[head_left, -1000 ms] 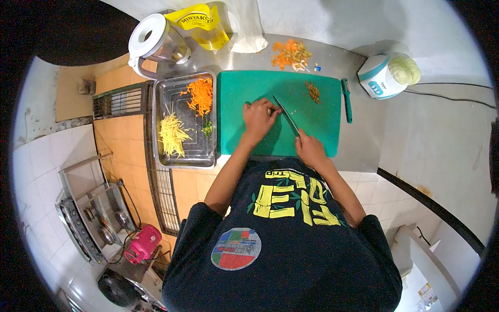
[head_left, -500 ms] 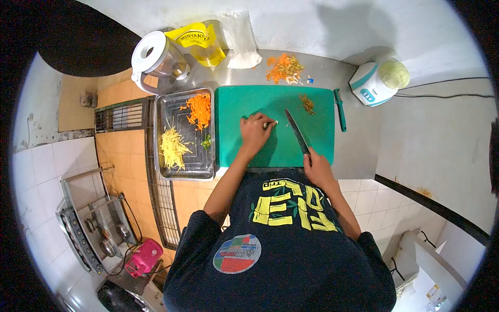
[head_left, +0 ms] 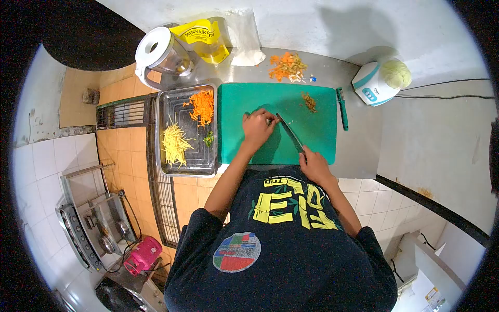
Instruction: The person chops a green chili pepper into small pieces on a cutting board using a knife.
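Observation:
My right hand [head_left: 315,163] is wrapped round the handle of a kitchen knife [head_left: 291,133], its blade slanting up and left over the green cutting board [head_left: 234,99]. Close to the blade's tip, my left hand [head_left: 258,128] has its fingers bent and pinched on a small whitish piece, like a garlic clove, mostly hidden by the fingertips. Tiny pale bits lie on the board by the blade. Farther up and right on it rests a little heap of brown chopped food [head_left: 309,103].
Left of the board, a metal tray [head_left: 160,114] holds shredded carrot [head_left: 201,107], pale yellow strips [head_left: 175,144] and chopped green pieces [head_left: 208,139]. Behind stand a blender jug [head_left: 174,58], a yellow oil pouch [head_left: 200,36] and peelings [head_left: 287,66]. Rightward are a peeler [head_left: 342,109] and cabbage [head_left: 395,74] on a scale [head_left: 370,86].
The knife blade has swung left, and its tip is now beside my left fingertips. My right hand has shifted slightly left. The view has moved a little.

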`<state>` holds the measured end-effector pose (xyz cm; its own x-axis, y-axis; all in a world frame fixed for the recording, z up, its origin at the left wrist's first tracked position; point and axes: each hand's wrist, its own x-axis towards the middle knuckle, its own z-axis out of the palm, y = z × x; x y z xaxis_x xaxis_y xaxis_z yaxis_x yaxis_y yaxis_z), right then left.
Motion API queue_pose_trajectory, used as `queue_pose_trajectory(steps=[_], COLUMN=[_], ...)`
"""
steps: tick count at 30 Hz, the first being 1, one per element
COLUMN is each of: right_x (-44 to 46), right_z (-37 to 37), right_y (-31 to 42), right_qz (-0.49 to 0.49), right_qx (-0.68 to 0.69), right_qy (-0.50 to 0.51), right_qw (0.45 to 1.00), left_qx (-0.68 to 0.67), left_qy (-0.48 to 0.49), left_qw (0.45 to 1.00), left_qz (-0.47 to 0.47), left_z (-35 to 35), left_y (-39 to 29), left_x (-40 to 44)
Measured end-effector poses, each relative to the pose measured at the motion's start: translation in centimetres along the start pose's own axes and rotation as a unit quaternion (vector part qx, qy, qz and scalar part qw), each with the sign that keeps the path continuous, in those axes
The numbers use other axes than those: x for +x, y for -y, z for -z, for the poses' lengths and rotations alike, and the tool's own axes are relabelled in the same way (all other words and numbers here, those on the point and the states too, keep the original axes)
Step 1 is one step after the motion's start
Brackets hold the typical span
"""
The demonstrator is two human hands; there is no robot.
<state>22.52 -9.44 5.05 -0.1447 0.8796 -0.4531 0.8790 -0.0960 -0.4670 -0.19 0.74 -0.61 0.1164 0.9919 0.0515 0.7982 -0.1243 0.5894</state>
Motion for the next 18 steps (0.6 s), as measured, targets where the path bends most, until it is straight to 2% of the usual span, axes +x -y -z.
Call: queue_pose_trajectory(steps=[8, 11, 18], right_x=[0.6, 0.4, 2.0], right_z=[-0.6, -0.7, -2.1], right_y=[-0.5, -0.3, -0.4], right_qz=[0.01, 0.017, 0.022], right_qx=[-0.032, -0.026, -0.067], right_qy=[0.026, -0.004, -0.006], right_qw=[0.999, 0.999, 0.997], left_qx=[0.0, 0.011, 0.008], left_qy=[-0.006, 0.001, -0.012], left_qw=[1.0, 1.0, 1.0], left_qz=[-0.003, 0.008, -0.003], left_z=[-0.3, 0.1, -0.2], left_y=[0.1, -0.4, -0.4], left_x=[0.1, 0.0, 0.0])
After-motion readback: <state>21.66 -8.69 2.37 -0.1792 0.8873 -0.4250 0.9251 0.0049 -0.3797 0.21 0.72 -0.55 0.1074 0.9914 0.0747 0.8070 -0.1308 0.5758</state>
